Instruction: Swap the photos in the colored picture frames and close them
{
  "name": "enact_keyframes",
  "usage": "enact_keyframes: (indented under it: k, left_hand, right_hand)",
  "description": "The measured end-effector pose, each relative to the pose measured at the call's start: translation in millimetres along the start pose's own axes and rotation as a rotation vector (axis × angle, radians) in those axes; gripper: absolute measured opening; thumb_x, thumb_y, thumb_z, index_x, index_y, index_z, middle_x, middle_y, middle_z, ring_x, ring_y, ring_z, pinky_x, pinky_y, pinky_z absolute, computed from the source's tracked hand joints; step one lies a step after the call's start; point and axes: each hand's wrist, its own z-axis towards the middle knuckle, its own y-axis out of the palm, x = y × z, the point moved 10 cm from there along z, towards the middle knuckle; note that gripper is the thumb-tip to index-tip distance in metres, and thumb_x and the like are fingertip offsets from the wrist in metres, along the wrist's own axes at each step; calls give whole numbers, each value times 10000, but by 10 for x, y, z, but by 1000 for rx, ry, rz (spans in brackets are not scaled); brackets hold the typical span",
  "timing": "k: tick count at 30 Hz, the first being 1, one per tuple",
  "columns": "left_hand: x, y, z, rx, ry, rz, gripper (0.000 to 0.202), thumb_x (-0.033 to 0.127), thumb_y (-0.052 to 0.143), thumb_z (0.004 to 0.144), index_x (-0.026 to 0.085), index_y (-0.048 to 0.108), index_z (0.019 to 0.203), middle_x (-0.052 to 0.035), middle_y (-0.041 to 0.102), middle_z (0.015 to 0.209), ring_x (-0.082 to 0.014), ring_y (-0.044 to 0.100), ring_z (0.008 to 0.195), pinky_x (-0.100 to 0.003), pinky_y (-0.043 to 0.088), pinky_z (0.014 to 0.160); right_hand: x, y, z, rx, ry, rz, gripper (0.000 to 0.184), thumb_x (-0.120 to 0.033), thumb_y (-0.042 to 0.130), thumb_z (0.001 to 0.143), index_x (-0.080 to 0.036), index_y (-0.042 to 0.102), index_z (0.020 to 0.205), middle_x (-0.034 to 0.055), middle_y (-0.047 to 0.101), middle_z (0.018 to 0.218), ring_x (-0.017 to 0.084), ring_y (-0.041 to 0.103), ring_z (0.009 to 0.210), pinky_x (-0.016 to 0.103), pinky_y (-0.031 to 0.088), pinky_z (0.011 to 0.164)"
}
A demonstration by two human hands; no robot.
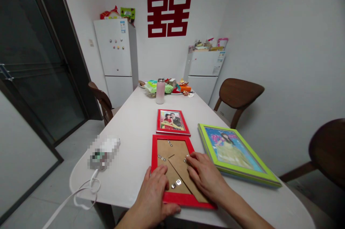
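A red picture frame [179,200] lies face down before me, its brown backing board [163,145] up. Small metal clips [176,183] sit near each edge of the board, and a folding stand leg is cut slantwise across it. My left hand [152,193] holds the frame's lower left corner, fingers over the left side and thumb on the bottom rim. With bent fingers pressed together, my right hand [203,173] grips at a metal clip [185,158] on the right edge; its fingertips partly hide the clip.
Behind lies a smaller red frame [172,131] with a couple's photo; at right, a green frame [242,150]. A pink bottle [160,92] and piled packets [168,88] stand at the table's far end. A white cable [93,186] hangs off the left edge. Wooden chairs [239,94] flank the table.
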Motion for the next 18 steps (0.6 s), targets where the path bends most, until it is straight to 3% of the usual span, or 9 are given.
enact_keyframes:
  k: [4, 9, 14, 18]
  left_hand:
    - [-17, 20, 0, 9, 1, 16, 415, 386, 740, 458, 186, 527, 753, -131, 428, 1239, -270, 369, 1142, -495, 189, 959]
    - [-36, 11, 3, 19, -13, 16, 434, 425, 732, 451, 182, 533, 750, -134, 452, 1218, -272, 384, 1131, -484, 218, 952]
    - [-28, 1, -2, 29, -5, -4, 437, 405, 735, 451, 178, 533, 766, -134, 448, 1220, -275, 380, 1133, -489, 214, 957]
    - [-21, -8, -8, 33, -4, -19, 442, 377, 745, 441, 173, 530, 769, -136, 457, 1210, -273, 385, 1130, -481, 225, 959]
  right_hand:
    - [19, 64, 101, -6, 20, -117, 241, -236, 374, 780, -159, 585, 867, 96, 516, 893, 205, 441, 818, 332, 361, 738]
    - [28, 67, 86, 2, 23, -90, 261, -242, 351, 794, -130, 586, 774, 112, 498, 911, 209, 430, 857, 332, 356, 772]
    - [6, 47, -4, 14, -7, -39, 267, -244, 373, 781, -123, 583, 893, 125, 501, 981, 224, 432, 912, 372, 358, 803]
    - [-300, 39, -147, -1, -156, 56, 296, -220, 396, 765, -183, 560, 1008, 106, 489, 1068, 225, 422, 979, 395, 351, 833]
